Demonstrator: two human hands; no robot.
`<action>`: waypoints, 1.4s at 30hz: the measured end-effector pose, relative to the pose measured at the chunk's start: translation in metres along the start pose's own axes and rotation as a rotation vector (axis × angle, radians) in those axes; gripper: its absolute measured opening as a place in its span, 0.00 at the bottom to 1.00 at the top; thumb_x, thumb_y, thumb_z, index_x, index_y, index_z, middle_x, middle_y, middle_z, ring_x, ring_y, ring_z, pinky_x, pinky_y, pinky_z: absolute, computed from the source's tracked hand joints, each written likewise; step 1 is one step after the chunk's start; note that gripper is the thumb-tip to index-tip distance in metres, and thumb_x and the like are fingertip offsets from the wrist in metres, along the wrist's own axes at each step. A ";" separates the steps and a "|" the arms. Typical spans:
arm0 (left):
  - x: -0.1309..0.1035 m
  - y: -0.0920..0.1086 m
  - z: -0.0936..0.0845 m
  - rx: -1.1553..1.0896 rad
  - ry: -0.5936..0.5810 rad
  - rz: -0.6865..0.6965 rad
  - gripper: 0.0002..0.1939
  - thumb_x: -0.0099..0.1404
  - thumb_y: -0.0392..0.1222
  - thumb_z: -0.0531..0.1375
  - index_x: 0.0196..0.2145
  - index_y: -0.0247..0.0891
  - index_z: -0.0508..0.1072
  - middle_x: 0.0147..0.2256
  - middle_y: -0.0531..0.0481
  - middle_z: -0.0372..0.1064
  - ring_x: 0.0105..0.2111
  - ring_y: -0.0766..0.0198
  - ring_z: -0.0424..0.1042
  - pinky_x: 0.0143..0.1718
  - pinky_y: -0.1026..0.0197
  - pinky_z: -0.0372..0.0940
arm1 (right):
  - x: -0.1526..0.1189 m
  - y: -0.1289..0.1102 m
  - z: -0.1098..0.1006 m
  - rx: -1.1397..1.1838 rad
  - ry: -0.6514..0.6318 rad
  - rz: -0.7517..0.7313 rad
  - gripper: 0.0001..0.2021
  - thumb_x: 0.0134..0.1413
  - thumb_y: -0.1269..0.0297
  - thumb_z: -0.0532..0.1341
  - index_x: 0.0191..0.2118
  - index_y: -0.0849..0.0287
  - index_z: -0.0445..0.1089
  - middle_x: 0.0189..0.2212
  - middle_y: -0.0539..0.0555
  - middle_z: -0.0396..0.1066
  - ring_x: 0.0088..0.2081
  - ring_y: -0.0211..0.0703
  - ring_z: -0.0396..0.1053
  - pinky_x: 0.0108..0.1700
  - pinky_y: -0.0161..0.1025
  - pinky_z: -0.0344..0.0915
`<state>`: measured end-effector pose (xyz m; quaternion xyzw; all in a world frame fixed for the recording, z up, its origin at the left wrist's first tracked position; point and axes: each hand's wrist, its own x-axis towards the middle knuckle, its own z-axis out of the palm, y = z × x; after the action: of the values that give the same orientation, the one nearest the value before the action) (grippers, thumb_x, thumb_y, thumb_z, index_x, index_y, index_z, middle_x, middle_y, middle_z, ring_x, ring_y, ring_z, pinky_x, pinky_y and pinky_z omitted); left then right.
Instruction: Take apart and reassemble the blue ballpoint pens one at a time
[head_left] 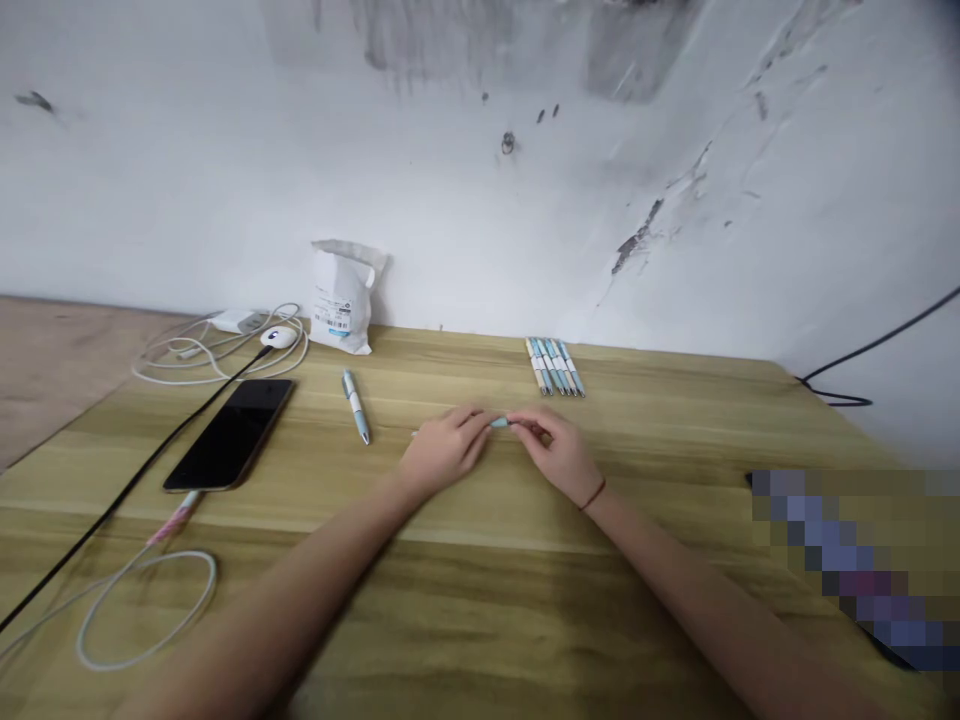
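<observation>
Over the middle of the wooden table, my left hand (448, 448) is closed around the barrel of a light-blue pen (499, 422). Only a short stretch of the pen shows between my hands, and a small bit of one end seems to stick out left of the left hand. My right hand (562, 455) pinches the pen's other end between thumb and fingers; the tip itself is hidden. A blue-and-white pen (356, 408) lies alone to the left of my hands. Behind the right hand, several similar pens (555, 367) lie side by side in a row.
At the left are a black phone (231, 435) with a white cable (214, 580), a white round device (279, 337) and a charger (238, 321). A white packet (341, 297) stands against the wall (450, 200). A pixelated area covers something at the right table edge.
</observation>
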<state>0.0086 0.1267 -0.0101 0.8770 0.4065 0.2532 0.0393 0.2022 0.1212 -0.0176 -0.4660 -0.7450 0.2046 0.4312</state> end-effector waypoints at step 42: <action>0.001 -0.001 -0.001 0.020 0.071 0.076 0.14 0.68 0.42 0.46 0.47 0.41 0.66 0.40 0.47 0.69 0.41 0.62 0.69 0.43 0.59 0.64 | 0.000 0.001 -0.002 -0.088 -0.028 -0.009 0.09 0.56 0.59 0.54 0.36 0.56 0.69 0.27 0.52 0.70 0.26 0.41 0.65 0.28 0.37 0.61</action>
<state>0.0084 0.1281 -0.0094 0.8826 0.3765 0.2814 0.0065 0.2046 0.1215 -0.0173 -0.4782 -0.7613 0.1761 0.4008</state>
